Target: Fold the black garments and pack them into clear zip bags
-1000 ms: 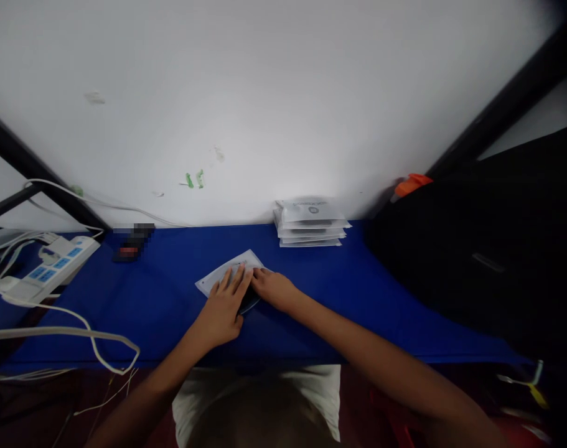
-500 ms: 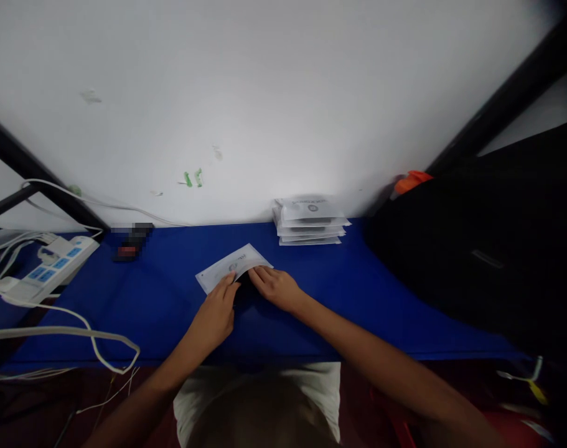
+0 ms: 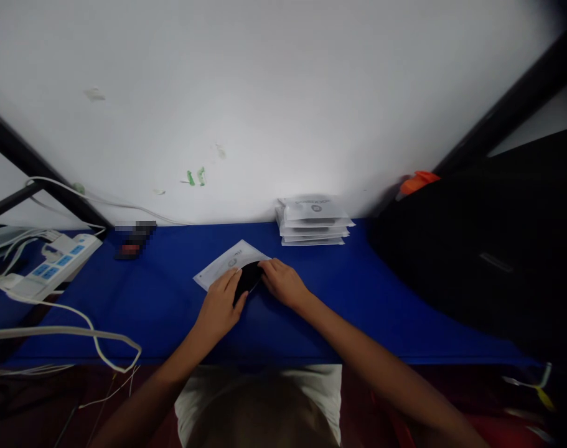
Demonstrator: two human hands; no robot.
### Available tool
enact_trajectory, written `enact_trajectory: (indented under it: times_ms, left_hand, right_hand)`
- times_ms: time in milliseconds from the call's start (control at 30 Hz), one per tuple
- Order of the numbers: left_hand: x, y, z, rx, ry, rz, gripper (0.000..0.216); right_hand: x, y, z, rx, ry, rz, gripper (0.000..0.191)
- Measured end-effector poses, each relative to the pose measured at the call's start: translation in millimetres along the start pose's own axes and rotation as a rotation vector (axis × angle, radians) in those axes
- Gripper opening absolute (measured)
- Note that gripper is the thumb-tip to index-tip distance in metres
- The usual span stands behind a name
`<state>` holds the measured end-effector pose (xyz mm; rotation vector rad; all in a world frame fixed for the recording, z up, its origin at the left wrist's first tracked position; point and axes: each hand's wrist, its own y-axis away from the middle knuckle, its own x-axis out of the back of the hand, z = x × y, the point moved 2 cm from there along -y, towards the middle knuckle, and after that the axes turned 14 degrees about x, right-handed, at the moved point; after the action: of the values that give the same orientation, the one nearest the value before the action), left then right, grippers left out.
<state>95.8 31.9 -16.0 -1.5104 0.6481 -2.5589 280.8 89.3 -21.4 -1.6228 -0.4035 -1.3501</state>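
Note:
A frosted white pouch (image 3: 231, 256) with dark print lies slanted on the blue surface in front of me. At its near edge is a flat black item (image 3: 249, 278), which looks like folded cloth; whether part of it sits inside the pouch is hidden. My left hand (image 3: 220, 308) closes round the black item's left side, thumb below and fingers on top near the pouch's edge. With its fingertips pinched together, my right hand (image 3: 283, 283) grips the pouch's right corner, touching the black item's right end.
Several similar filled pouches (image 3: 313, 227) are stacked by the wall. A white power strip (image 3: 54, 267) with cables (image 3: 91, 336) is at left, beside a dark, pixelated object (image 3: 136, 241). A large black bag or cloth (image 3: 470, 261) covers the right side, with something orange (image 3: 419, 182) behind it.
The black item now shows plainly between my hands at the pouch's near edge. My left hand has shifted slightly right and down, and its thumb and fingers are wider apart.

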Motion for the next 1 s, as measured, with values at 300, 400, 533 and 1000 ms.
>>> enact_trajectory:
  times_ms: [300,400,533,1000]
  left_hand:
    - [-8,0,-4,-0.012,0.008,0.156,0.036]
    - [-8,1,-2,-0.050,0.028,0.154,0.037]
    - [-3,0,0,-0.072,0.012,0.033,0.047]
    - [17,24,-20,-0.224,0.109,-0.081,0.022]
  right_hand:
    - [-6,8,-13,0.034,-0.263,-0.094,0.061]
    - [-5,3,-14,0.050,-0.293,-0.128,0.067]
    - [2,-5,-14,-0.007,-0.295,-0.161,0.059]
    - [1,0,-43,0.235,-0.186,-0.030,0.017]
